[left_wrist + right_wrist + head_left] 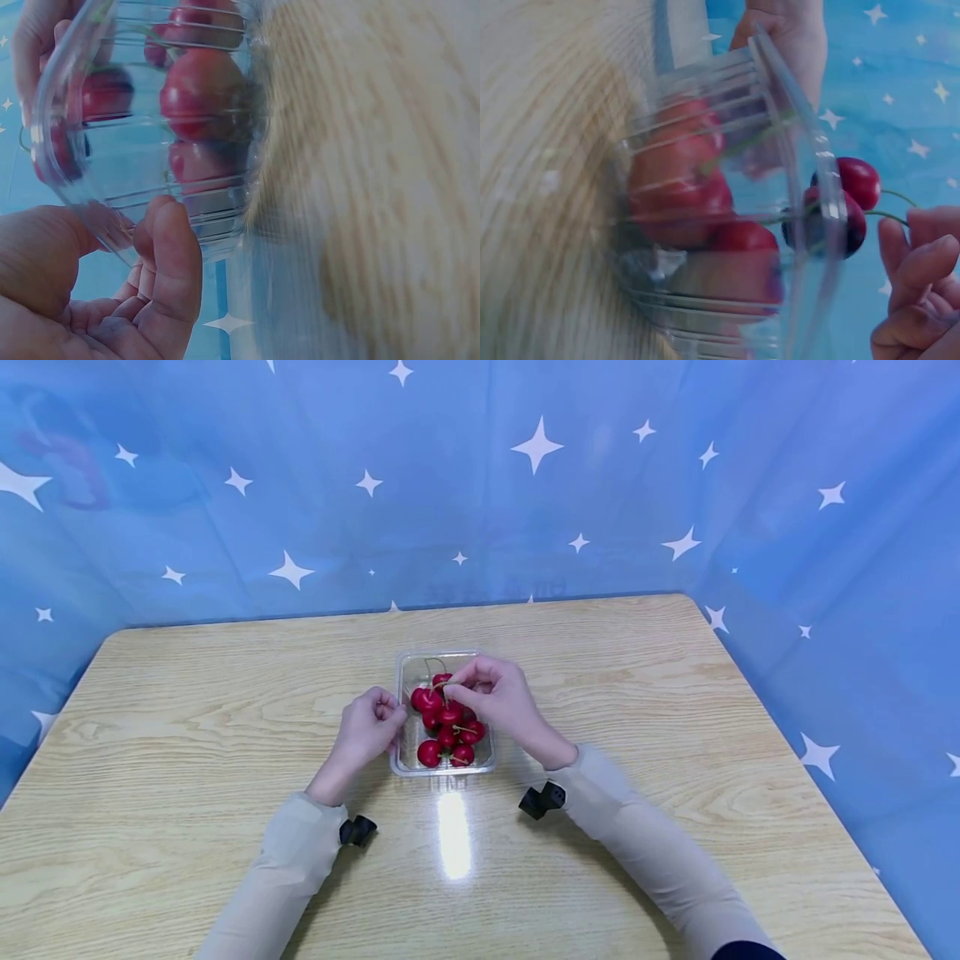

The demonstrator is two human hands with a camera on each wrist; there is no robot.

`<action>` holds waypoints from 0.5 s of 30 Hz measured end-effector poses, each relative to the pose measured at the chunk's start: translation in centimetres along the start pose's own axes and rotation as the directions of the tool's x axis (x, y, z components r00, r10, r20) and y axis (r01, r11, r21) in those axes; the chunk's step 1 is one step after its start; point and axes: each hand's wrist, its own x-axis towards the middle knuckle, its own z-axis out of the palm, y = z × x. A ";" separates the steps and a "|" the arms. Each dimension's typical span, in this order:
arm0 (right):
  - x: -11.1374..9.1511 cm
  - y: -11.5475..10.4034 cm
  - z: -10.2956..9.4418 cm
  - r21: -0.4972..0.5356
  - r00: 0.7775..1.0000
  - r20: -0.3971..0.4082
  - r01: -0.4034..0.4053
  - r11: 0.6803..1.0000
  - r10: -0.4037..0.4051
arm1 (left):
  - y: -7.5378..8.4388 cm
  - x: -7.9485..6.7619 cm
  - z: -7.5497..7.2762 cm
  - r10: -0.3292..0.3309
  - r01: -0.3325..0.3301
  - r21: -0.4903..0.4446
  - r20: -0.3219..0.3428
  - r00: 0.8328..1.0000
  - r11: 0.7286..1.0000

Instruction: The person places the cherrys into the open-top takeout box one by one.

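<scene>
A clear plastic box (442, 771) holding several red cherries (430, 753) stands on the table. At its left side my left hand (365, 727) pinches the rim and wall between thumb and fingers; the left wrist view has the fingertips against the ribbed plastic. Over the box's right half is my right hand (501, 695), thumb and index finger together on a thin green stem (885, 215). From that stem a dark red cherry (849, 229) hangs at rim height in the right wrist view, with another cherry (859, 182) close behind it.
The wood-grain table (187, 735) extends to both sides of the box. A blue curtain with white stars (480, 485) stands behind the table and along its right. Small black devices (542, 800) sit at both wrists.
</scene>
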 end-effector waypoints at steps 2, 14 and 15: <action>0.0 -0.1 0.4 -0.040 1.000 0.009 -0.029 0.999 0.029 | 0.0 0.0 0.0 -0.001 0.001 0.005 0.000 1.000 1.000; 0.1 1.1 1.2 -0.307 0.996 0.071 0.077 0.949 -0.058 | -0.1 0.0 0.0 0.006 -0.007 0.004 0.008 1.000 1.000; 0.1 1.2 1.2 -0.329 0.996 0.076 0.078 0.941 -0.056 | -0.2 0.1 0.0 0.007 -0.007 0.006 0.007 1.000 1.000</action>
